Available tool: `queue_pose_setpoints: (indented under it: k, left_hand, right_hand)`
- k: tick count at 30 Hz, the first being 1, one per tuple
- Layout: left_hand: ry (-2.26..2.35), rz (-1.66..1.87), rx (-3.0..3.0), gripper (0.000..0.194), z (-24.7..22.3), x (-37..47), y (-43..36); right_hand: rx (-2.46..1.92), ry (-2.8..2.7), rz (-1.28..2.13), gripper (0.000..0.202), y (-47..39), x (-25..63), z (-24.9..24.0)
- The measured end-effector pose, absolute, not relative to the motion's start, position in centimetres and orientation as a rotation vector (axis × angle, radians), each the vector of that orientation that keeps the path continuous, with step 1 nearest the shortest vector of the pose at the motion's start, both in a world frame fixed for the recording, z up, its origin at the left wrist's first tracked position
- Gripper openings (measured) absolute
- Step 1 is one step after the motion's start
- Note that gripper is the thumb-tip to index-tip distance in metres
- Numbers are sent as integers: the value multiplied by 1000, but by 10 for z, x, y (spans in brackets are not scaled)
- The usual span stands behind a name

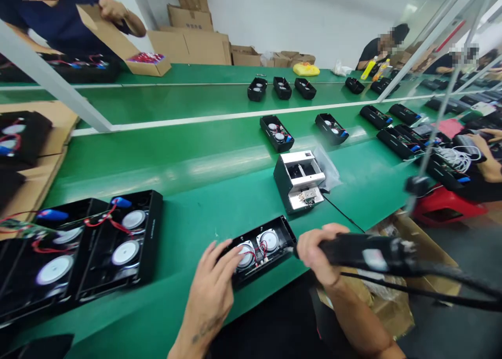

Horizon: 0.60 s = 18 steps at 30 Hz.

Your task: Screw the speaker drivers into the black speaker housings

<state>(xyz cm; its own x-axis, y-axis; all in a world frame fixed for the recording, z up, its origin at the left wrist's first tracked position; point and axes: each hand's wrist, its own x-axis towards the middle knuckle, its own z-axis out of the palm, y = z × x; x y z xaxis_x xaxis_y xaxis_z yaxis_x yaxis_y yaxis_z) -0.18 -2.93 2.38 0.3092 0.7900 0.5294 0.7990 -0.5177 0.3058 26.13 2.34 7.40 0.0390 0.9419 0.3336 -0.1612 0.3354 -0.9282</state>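
In front of me on the green bench lies a black speaker housing (280, 254) with two round white-backed speakers and red wires inside. My left hand (215, 275) rests over its left end, fingers stretched out across the rim and near one speaker. My right hand (319, 252) is wrapped round a black corded electric screwdriver (364, 252), held nearly level. The tool's tip points left at the housing's right end; whether it touches is too small to tell. Just behind the housing stands a silver and black screw feeder (300, 178) with a clear plastic bag beside it.
More housings with speakers, red wires and blue cells (123, 244) sit close on my left. Other housings (276, 133) stand on the green conveyor beyond. Cardboard boxes (423, 254) and a red stool (447, 205) are at lower right. Co-workers sit across and to the right.
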Motion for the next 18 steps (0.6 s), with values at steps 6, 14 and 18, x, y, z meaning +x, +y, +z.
queue_pose_setpoints:
  k: [6, 14, 18]
  left_hand:
    - [-1463, -634, -2451, 35, -1, -74, -45]
    - [-1600, -1116, -2323, 14, -19, -50, -32]
    - [-1754, -1289, -2180, 28, -10, -19, 58]
  right_hand:
    - [-1154, -1069, 730, 47, 92, 311, 73]
    - [-1446, -1281, 340, 73, 89, 346, -37]
    - [-1486, -1280, 194, 69, 65, 344, -72]
